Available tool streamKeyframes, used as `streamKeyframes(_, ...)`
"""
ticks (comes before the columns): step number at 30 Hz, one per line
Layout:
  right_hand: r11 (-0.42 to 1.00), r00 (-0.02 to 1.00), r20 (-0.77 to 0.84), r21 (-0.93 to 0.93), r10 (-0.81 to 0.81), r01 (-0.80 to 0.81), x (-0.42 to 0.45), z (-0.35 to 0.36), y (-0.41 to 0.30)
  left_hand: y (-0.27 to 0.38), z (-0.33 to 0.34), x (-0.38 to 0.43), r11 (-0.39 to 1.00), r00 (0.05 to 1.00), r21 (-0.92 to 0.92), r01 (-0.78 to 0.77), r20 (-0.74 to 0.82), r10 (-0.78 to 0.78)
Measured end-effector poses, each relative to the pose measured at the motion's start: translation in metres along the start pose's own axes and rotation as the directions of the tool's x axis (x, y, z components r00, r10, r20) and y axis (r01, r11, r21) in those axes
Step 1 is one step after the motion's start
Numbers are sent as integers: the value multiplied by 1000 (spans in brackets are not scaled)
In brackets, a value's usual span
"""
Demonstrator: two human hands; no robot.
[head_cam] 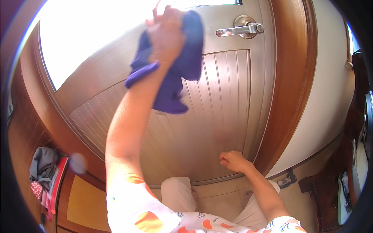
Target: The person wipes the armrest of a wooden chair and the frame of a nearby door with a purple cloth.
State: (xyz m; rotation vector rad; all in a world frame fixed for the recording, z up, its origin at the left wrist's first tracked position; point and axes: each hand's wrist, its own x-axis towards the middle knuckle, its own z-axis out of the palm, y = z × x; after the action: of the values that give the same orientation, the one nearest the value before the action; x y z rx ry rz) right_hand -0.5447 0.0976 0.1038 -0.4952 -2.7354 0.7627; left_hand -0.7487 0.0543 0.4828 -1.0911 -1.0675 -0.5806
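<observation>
My left hand is raised high and somewhat blurred, holding a dark purple cloth. Folds of the cloth hang around the wrist and down over the panelled door. The hand is at the lower edge of the door's bright glass pane; whether the cloth touches the surface there is hard to tell. Low down by the right side of the door, my right hand hangs above my knee with its fingers curled and nothing in them.
A metal lever handle sticks out right of the cloth. A wooden door frame borders a white wall. At lower left, a grey cloth lies on a wooden cabinet. Dark wooden furniture stands at right on the tiled floor.
</observation>
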Motion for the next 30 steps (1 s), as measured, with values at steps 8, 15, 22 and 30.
streamKeyframes(8,999,999,34,33,-10,9,0,4,-17,-181,-71,-88,902,906,265,341,-350,-239)
streamKeyframes(15,984,996,88,178,-19,3,17,12,-22,-34,-23,-33,999,993,46,-2,-121,8)
streamKeyframes(22,999,996,77,-21,-38,40,22,23,-21,-129,-51,-56,993,987,103,65,-156,-48)
streamKeyframes(30,805,884,-433,454,-175,382,35,-35,-129,-59,-51,-77,990,971,-91,105,-207,-122)
